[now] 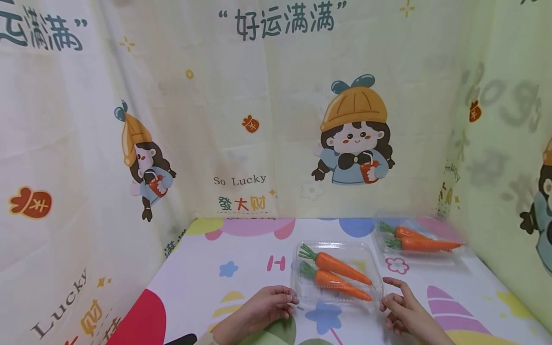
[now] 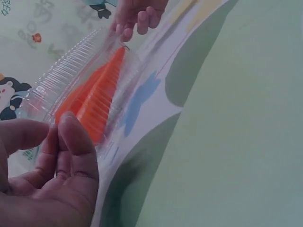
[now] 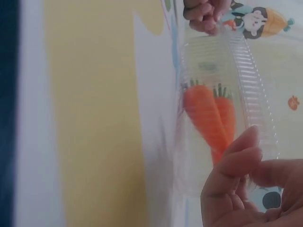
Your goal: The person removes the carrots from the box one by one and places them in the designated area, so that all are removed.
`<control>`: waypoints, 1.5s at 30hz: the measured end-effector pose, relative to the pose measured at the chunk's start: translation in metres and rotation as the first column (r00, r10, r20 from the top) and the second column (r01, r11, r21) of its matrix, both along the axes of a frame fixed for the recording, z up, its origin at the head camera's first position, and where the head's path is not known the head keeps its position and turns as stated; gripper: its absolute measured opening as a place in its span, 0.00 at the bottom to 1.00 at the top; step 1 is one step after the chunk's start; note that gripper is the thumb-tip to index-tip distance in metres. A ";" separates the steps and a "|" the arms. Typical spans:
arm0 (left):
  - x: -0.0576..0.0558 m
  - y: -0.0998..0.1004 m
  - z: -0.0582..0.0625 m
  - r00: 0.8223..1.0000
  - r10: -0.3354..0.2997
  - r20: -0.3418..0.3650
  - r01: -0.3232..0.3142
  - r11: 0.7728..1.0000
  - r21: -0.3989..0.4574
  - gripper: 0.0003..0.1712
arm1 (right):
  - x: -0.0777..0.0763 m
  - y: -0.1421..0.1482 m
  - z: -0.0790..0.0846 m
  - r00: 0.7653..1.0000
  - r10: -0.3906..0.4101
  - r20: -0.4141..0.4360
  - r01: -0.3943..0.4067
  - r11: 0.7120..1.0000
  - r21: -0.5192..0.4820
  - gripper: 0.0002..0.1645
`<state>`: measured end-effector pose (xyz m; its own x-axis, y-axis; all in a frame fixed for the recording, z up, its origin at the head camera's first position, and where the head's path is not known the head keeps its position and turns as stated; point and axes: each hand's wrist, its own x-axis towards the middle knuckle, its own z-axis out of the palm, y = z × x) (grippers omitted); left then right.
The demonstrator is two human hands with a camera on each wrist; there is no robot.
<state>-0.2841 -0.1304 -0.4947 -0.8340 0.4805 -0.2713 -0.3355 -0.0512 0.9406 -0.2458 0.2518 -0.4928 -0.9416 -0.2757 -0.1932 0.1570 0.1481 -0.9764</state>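
A clear plastic clamshell box [image 1: 308, 294] with a ribbed rim is on the table in front of me, its lid closed over two orange carrots [image 1: 338, 280] with short green tops. The carrots lie side by side, tops toward the left. My left hand [image 1: 271, 306] pinches the box's near left edge between thumb and fingers. On the opposite side, my right hand [image 1: 401, 311] pinches the near right edge, its index finger extended along the side in the head view. Both wrist views show the box [image 2: 71, 75] between the two hands, with the carrots [image 3: 208, 116] seen through its wall.
Farther back at the right is a second clear box [image 1: 435, 223] holding two more carrots [image 1: 427, 245]. The table [image 1: 258, 244] has a colourful printed cover. Patterned cloth [image 1: 276, 120] hangs behind and at both sides. A dark object [image 1: 183, 339] shows at the bottom edge.
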 end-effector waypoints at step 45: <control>0.004 0.008 0.005 0.871 0.050 -0.488 -0.237 0.914 -0.329 0.38 | -0.005 -0.019 0.010 0.957 -0.282 0.069 0.280 0.959 0.039 0.22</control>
